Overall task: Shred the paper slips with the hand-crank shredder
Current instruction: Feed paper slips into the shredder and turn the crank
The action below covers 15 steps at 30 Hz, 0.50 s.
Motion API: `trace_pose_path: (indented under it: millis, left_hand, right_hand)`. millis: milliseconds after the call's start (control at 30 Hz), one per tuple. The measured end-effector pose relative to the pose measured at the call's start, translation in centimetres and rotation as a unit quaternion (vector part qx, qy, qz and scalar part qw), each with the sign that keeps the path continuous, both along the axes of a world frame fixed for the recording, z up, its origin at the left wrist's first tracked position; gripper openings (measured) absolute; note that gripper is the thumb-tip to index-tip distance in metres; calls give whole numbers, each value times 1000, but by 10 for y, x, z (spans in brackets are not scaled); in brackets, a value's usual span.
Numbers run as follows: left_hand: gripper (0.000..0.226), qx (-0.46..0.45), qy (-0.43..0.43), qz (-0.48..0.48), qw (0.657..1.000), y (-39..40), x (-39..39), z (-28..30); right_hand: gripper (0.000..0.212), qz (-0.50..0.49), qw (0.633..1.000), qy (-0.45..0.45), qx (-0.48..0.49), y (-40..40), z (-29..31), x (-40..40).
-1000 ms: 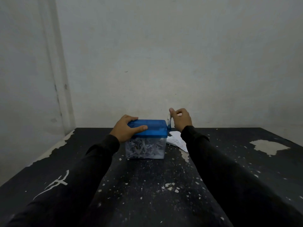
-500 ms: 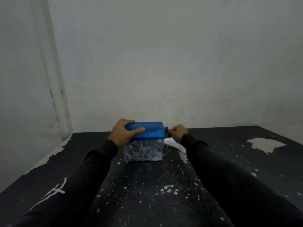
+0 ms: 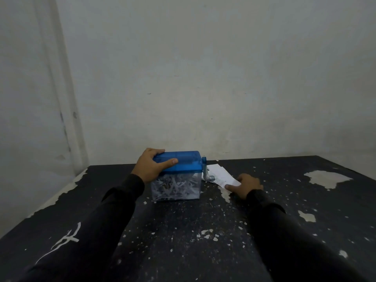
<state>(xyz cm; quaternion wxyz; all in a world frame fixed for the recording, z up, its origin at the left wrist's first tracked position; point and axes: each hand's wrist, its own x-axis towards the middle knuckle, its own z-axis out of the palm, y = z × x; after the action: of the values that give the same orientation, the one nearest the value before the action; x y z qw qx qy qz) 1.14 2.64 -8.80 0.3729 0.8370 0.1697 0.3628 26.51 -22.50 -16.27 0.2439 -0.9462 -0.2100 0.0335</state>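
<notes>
The hand-crank shredder (image 3: 176, 176) stands on the dark table, a clear box full of white shreds under a blue lid. My left hand (image 3: 153, 165) grips the lid's left end, thumb across its top. The crank (image 3: 206, 172) hangs down on the shredder's right side, free of any hand. White paper slips (image 3: 220, 175) lie on the table just right of the crank. My right hand (image 3: 245, 185) lies low on the table at the slips' near corner, its thumb touching the paper's edge.
The black table (image 3: 183, 231) has chipped paint and pale flecks, with a large bare patch (image 3: 323, 178) at the right. A white wall rises right behind the shredder and along the table's left edge.
My right hand let go of the crank and dropped to the paper slips on the table. The crank now hangs down. My left hand stayed on the lid.
</notes>
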Motion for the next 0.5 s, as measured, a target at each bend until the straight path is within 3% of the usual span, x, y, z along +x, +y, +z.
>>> trace_pose_path:
  millis: [200,367,500]
  left_hand:
    - [77,-3,-4,-1,1000,1,-1,-1]
    - [78,-6,-7,-4,1000,-1,-1,-1]
    - [78,-8,-4,-3,1000,-2,-1,0]
  right_hand:
    - [50,-24,988,14,151,-6,5,-4]
    - [48,-39,984,-8,173,-7,4,-1]
    - [31,-43,978,-2,204,-6,3,-3]
